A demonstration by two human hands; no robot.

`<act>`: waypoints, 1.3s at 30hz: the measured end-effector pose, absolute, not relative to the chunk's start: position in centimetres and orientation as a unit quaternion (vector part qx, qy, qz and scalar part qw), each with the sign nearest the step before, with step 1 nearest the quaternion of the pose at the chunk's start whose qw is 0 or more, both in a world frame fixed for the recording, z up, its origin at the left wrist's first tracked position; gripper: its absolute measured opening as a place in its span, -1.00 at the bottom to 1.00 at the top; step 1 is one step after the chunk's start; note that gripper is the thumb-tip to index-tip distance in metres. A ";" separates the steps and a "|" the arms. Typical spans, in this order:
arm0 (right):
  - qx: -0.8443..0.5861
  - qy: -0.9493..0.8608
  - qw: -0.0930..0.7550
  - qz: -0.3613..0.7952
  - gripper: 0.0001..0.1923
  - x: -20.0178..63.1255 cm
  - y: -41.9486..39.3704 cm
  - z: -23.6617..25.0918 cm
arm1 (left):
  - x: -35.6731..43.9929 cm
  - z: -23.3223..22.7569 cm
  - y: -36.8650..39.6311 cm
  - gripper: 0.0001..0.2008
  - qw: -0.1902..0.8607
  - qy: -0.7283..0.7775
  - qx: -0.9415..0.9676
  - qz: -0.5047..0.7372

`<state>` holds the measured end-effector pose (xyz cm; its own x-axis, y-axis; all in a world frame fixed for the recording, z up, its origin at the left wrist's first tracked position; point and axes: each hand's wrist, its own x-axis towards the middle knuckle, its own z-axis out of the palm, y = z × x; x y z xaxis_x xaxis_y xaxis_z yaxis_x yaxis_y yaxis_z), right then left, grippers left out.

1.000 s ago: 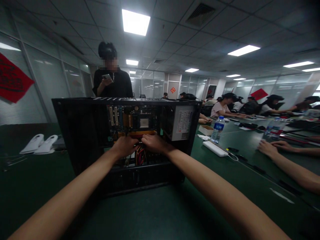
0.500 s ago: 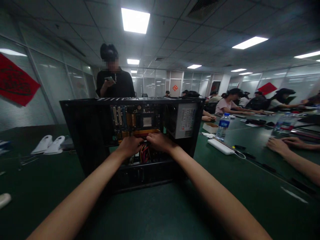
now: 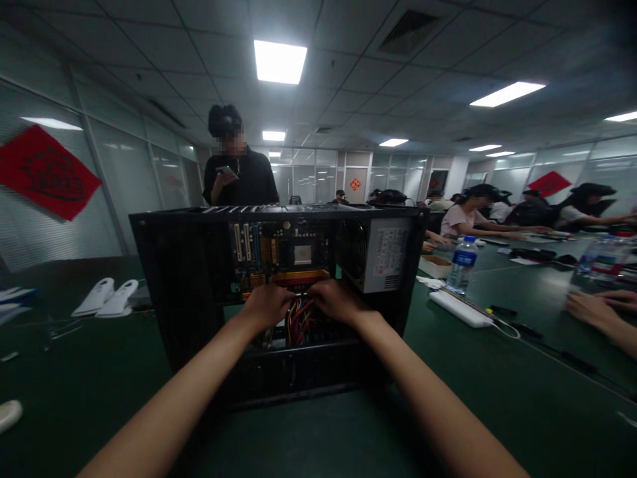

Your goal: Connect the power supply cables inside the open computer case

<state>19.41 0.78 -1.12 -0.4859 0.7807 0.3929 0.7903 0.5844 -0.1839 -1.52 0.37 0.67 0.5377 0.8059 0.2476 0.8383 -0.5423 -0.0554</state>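
— Inside the open computer case (image 3: 199, 292) on the green desk (image 3: 89, 372), where are the hands now?

— Both remain deep in it, below the motherboard (image 3: 279, 255). The left hand (image 3: 266, 307) and the right hand (image 3: 336, 302) sit on either side of a bundle of red and yellow cables (image 3: 300, 322), fingers curled down toward it. It looks as if both are pinching at the wiring or a plug there, though the fingertips are hidden, so I cannot tell for sure what each one grips.

— Anything different from a second ago?

— Little in the hands themselves; they keep the same pose at the cables. The view has shifted: the case now sits lower and further right in the picture, and more of the cable bundle shows between the hands.

— And around it?

— The power supply (image 3: 385, 255) fills the case's right end. A water bottle (image 3: 460, 264) and a white power strip (image 3: 460, 310) lie to the right; a person in black (image 3: 241, 176) stands behind the case holding a phone.
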 end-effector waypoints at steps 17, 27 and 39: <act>-0.499 -0.846 0.181 -0.047 -0.74 18.7 0.3 -0.3 | -0.7 0.6 0.4 -0.66 0.098 -0.493 -0.858 -0.105; -0.497 -0.844 0.194 -0.044 -0.74 18.9 -0.1 -0.1 | 0.0 0.9 0.2 -0.65 0.100 -0.512 -0.849 -0.087; -0.569 -0.800 0.181 -0.063 -0.71 16.8 -0.5 -0.4 | 0.3 0.9 -0.1 -0.64 0.118 -0.515 -0.846 -0.075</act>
